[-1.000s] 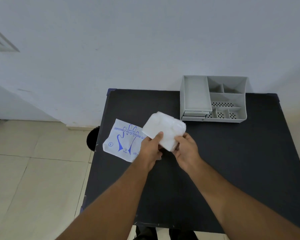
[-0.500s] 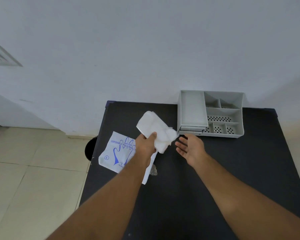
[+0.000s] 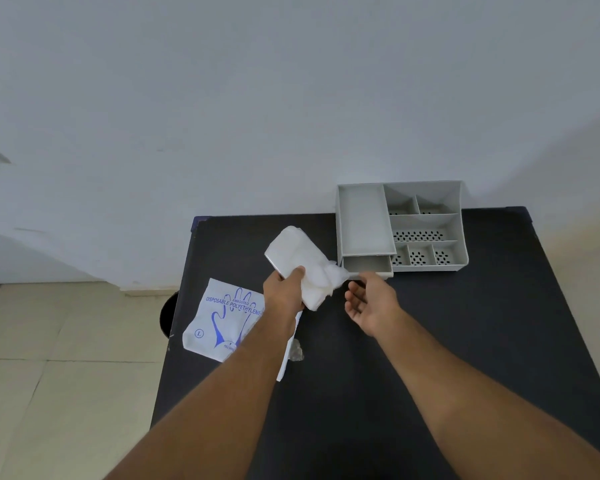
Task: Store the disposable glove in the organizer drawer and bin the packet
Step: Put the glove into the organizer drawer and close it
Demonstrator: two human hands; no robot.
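Left hand [image 3: 284, 292] grips folded glove [image 3: 297, 258] — right hand [image 3: 371, 303] open, empty, at drawer [image 3: 368, 265].

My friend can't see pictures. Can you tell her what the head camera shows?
A person's left hand holds a folded white glove over a black table, while the right hand pulls open a grey organizer's drawer. The printed packet lies nearby.

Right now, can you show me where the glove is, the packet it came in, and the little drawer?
glove [image 3: 297, 256], head view, on its folded white middle.
packet [image 3: 222, 320], head view, on the printed blue hand.
drawer [image 3: 366, 263], head view, on its open grey floor.
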